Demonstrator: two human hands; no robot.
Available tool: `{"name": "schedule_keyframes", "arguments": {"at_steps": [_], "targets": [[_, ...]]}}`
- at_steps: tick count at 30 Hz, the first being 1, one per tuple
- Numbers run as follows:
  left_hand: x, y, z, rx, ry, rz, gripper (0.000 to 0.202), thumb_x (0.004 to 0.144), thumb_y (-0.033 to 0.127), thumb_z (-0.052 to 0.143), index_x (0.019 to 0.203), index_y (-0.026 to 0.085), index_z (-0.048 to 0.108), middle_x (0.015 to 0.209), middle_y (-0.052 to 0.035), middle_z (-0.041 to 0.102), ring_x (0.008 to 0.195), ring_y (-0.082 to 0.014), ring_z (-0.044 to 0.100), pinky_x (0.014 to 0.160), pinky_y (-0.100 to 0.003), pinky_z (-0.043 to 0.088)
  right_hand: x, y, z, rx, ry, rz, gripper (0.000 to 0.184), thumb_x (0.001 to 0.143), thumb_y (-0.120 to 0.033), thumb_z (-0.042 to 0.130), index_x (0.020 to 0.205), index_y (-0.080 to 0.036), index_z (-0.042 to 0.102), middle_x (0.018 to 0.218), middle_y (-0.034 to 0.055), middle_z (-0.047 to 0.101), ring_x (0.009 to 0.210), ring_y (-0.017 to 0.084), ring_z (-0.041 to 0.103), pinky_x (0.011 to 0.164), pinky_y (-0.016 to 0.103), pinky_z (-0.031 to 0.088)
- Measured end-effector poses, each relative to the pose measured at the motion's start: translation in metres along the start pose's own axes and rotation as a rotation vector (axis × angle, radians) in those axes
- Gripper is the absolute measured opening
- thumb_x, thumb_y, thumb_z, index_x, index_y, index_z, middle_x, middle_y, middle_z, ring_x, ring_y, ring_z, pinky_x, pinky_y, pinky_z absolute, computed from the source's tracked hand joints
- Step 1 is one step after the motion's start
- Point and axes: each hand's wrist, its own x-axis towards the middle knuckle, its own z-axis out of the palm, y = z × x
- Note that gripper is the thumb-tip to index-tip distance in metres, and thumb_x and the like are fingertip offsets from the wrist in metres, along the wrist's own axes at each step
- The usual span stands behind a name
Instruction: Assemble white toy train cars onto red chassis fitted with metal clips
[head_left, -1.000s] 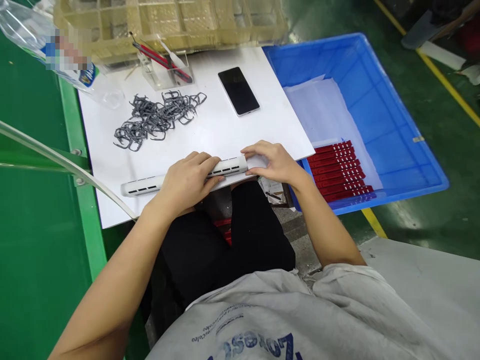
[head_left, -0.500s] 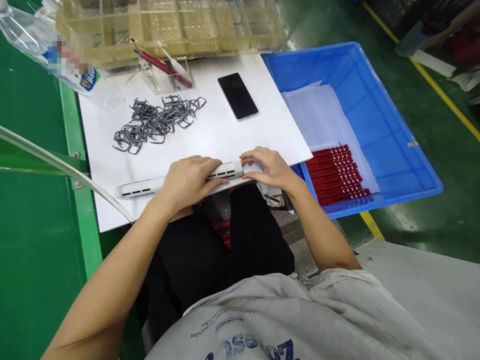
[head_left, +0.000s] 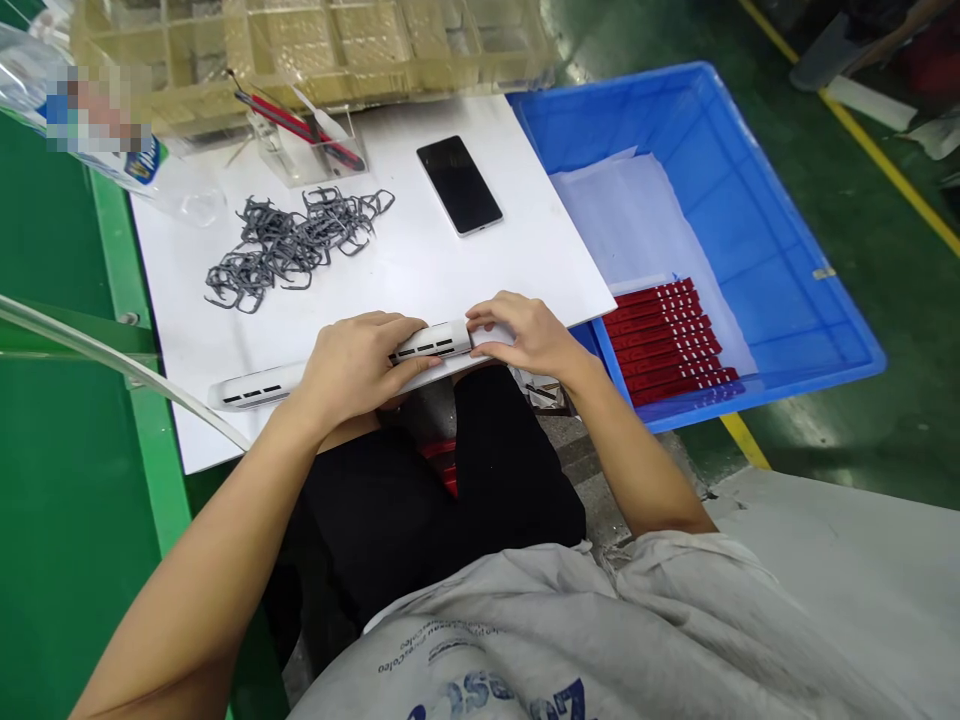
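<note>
A long white bar with dark slots (head_left: 431, 343) lies along the near edge of the white board (head_left: 525, 270). My left hand (head_left: 358, 365) is wrapped over its middle, thumb on the near side. At the bar's right end, my right hand (head_left: 529, 338) is curled, with fingertips and thumb on either side of that end. Whether anything small sits between those fingers is hidden. Beyond my left hand, a tangled heap of grey hook-shaped clips (head_left: 292, 245) rests on the board. Farther right lies a black-screened phone (head_left: 459, 185).
A see-through holder (head_left: 304, 160) with a red-and-black tool stands before a yellowish compartment tray (head_left: 315, 60). At left is a plastic bottle (head_left: 142, 160); a pale rod (head_left: 127, 360) slants nearby. Right of the board, a blue bin (head_left: 780, 230) contains red slotted bars (head_left: 664, 340).
The view has shifted slightly, so the board and its things appear a little farther left. Both hands keep nearly the same places on the white slotted bar.
</note>
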Motion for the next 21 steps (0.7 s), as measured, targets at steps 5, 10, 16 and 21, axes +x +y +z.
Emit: {"name": "schedule_keyframes", "arguments": {"at_steps": [5,10,16,21], "targets": [[0.000,-0.003,-0.001,-0.114,0.032,0.082,0.055,0.106,0.063,0.053,0.117,0.018,0.081,0.099,-0.0125,0.079,0.103,-0.0345,0.074,0.082,-0.041,0.054,0.000,0.000,0.000,-0.004,-0.009,0.002,0.038,0.101,-0.044,0.080,0.129,-0.020,0.073,0.119,0.0117,0.081,0.108,0.032,0.076,0.101,0.048,0.061],[0.005,0.000,-0.007,-0.118,-0.016,0.129,0.054,0.108,0.058,0.052,0.126,0.015,0.081,0.109,-0.0157,0.081,0.108,-0.0363,0.074,0.093,-0.045,0.058,0.001,0.000,0.001,0.001,0.004,-0.016,0.038,0.100,-0.041,0.082,0.128,-0.017,0.073,0.117,0.0129,0.081,0.107,0.031,0.076,0.099,0.047,0.061],[0.025,0.028,0.001,0.045,-0.068,0.120,0.057,0.108,0.056,0.058,0.144,0.013,0.069,0.125,-0.0202,0.080,0.113,-0.0392,0.075,0.087,-0.044,0.058,0.002,-0.002,0.001,0.001,0.002,-0.025,0.032,0.103,-0.039,0.077,0.128,-0.019,0.072,0.116,0.0103,0.082,0.108,0.030,0.075,0.098,0.046,0.060],[0.029,0.029,-0.002,-0.047,-0.037,0.149,0.048,0.110,0.054,0.054,0.123,0.015,0.078,0.100,-0.0149,0.080,0.090,-0.0327,0.076,0.075,-0.039,0.051,0.002,-0.003,0.002,-0.029,0.002,-0.044,0.033,0.104,-0.043,0.075,0.127,-0.019,0.072,0.116,0.0113,0.081,0.109,0.031,0.074,0.098,0.046,0.059]]}}
